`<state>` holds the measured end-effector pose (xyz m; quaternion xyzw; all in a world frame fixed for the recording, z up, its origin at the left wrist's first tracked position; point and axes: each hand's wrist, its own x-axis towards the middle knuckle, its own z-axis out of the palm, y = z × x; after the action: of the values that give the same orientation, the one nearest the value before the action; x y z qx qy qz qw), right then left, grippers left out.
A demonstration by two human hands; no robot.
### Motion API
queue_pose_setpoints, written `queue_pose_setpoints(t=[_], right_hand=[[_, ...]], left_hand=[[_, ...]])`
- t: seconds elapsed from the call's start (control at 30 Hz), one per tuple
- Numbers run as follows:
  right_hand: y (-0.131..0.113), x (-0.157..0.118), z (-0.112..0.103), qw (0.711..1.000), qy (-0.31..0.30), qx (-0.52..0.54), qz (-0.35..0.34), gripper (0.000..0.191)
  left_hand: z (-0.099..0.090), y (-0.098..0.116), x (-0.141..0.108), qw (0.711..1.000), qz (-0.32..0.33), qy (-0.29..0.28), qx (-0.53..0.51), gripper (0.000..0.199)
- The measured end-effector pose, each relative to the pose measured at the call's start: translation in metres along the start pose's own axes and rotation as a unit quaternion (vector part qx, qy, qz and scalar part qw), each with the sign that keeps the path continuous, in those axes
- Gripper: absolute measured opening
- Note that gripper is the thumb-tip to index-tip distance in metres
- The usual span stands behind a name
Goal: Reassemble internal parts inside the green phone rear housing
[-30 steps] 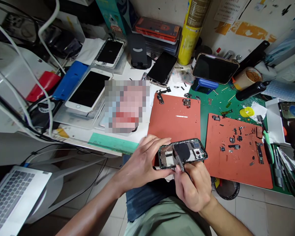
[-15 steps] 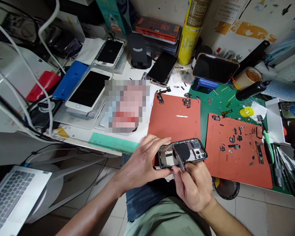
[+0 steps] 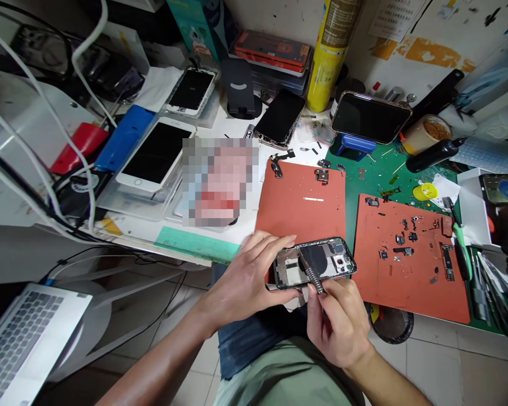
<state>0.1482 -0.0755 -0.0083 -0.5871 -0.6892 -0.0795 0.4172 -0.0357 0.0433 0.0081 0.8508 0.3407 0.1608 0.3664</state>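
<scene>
Head view: what has the left hand (image 3: 248, 276) got?

It has the open phone (image 3: 285, 266). The thumb is on the near side and the fingers are on the far side, so they are closed on its left end.

And where is the open phone?

It is up in front of the person, and it hides a near bit of the left red mat (image 3: 300, 197). Its inside faces up. You can see a round black patch in it.

What about the right hand (image 3: 341, 324)?

Its thumb and first finger pinch a thin metal tool (image 3: 315, 279) with bumpy rings. The tool leans over the open phone. I can't tell if the tip touches it.

What's on the right red mat (image 3: 406, 296)?

Lots of tiny phone parts (image 3: 403, 251), all spread out. A few more bits (image 3: 322, 176) sit at the far side of the left red mat.

What else is there?

A dark phone (image 3: 370, 118) leans on a blue stand (image 3: 353, 148). A tall yellow can (image 3: 328, 62) is near them. A white phone (image 3: 156, 155) lies over on the left, and a laptop (image 3: 36, 327) is down low
</scene>
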Motion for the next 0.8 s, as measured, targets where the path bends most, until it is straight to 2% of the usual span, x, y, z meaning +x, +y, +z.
queue_pose_setpoints(t=[0.07, 0.17, 0.27, 0.3, 0.37, 0.47, 0.6, 0.7, 0.8], right_hand=[[-0.002, -0.002, -0.006, 0.998, 0.004, 0.035, 0.047, 0.027], [-0.004, -0.004, -0.012, 0.979, 0.064, 0.096, 0.167, 0.028], [-0.004, -0.002, -0.015, 0.918, 0.115, 0.163, 0.343, 0.022], [-0.003, -0.001, -0.016, 0.889, 0.123, 0.189, 0.397, 0.021], [-0.002, 0.002, -0.017, 0.838, 0.138, 0.237, 0.471, 0.023], [0.000, 0.005, -0.019, 0.797, 0.154, 0.283, 0.510, 0.030], [0.002, 0.006, -0.020, 0.783, 0.149, 0.308, 0.519, 0.032], [0.004, 0.006, -0.021, 0.778, 0.144, 0.317, 0.523, 0.033], [0.008, 0.005, -0.022, 0.779, 0.172, 0.299, 0.524, 0.034]], left_hand=[[0.003, -0.001, -0.003, 0.999, 0.018, -0.001, 0.029, 0.092], [0.007, -0.003, -0.009, 0.995, 0.054, -0.002, 0.084, 0.089], [0.009, -0.003, -0.012, 0.991, 0.086, 0.011, 0.103, 0.087], [0.008, -0.002, -0.012, 0.990, 0.094, 0.025, 0.100, 0.081], [0.008, 0.001, -0.008, 0.988, 0.107, 0.065, 0.089, 0.059], [0.009, 0.006, 0.001, 0.984, 0.125, 0.109, 0.067, 0.029], [0.009, 0.009, 0.012, 0.984, 0.147, 0.098, 0.038, 0.014], [0.005, 0.006, 0.020, 0.983, 0.165, 0.076, 0.027, 0.012], [-0.001, 0.001, 0.035, 0.987, 0.130, 0.086, 0.049, 0.015]])
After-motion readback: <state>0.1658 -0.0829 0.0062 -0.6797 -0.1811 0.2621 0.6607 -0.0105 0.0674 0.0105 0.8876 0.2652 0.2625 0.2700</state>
